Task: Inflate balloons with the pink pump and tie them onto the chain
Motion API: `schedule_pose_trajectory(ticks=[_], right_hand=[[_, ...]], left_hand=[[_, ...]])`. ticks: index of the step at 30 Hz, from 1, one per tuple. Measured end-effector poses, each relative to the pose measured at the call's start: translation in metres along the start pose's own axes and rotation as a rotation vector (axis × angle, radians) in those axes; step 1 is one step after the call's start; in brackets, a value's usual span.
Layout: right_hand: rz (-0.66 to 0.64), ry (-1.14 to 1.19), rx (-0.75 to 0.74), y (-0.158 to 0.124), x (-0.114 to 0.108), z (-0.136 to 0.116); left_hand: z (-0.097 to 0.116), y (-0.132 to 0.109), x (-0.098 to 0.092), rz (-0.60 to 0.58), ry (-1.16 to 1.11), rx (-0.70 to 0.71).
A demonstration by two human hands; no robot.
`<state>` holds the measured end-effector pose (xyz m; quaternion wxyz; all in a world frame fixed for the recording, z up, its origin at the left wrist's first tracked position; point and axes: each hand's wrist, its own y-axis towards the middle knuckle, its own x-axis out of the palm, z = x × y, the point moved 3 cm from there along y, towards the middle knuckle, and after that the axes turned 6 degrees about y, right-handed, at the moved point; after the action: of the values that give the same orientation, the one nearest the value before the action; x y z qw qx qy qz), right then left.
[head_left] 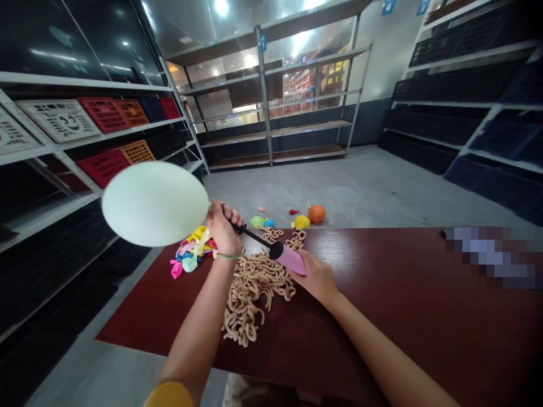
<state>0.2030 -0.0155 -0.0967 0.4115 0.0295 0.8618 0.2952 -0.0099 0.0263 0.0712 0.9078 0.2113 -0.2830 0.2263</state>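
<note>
A large pale mint balloon point(156, 203), inflated, points away to the left above the table. My left hand point(224, 229) is closed around its neck and the black end of a hand pump; the nozzle itself is hidden by my fingers. The pump point(292, 259) has a pink barrel, with a thin black rod showing between my hands. Wrapped round that barrel is my right hand point(316, 277). Beneath the pump lies a heap of beige, curled, worm-like pieces point(254, 282). Left of my left wrist is a pile of limp, multicoloured balloons point(193, 251).
The dark red table point(382, 294) extends to the right, where a blurred-out object point(487, 254) lies. Small inflated balloons, including an orange one point(317, 213), rest on the floor beyond the far edge. Shelves with crates point(106, 116) stand left; a metal rack point(271, 113) stands behind.
</note>
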Motion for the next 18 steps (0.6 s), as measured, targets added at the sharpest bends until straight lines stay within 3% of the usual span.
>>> schedule_pose_trajectory(ticks=[5, 9, 13, 18], right_hand=[[0.036, -0.034, 0.07, 0.001, -0.003, 0.002], [0.012, -0.113, 0.052, 0.001, -0.003, -0.003], [-0.044, -0.101, -0.03, 0.0, 0.0, -0.01], [-0.031, -0.045, -0.029, 0.0, -0.001, -0.011]], left_hand=[[-0.063, -0.032, 0.012, -0.168, 0.027, -0.217], [-0.087, -0.046, -0.007, -0.103, 0.052, -0.305], [-0.071, -0.036, -0.029, -0.03, 0.069, -0.295], [-0.028, -0.005, -0.029, -0.005, 0.098, -0.181]])
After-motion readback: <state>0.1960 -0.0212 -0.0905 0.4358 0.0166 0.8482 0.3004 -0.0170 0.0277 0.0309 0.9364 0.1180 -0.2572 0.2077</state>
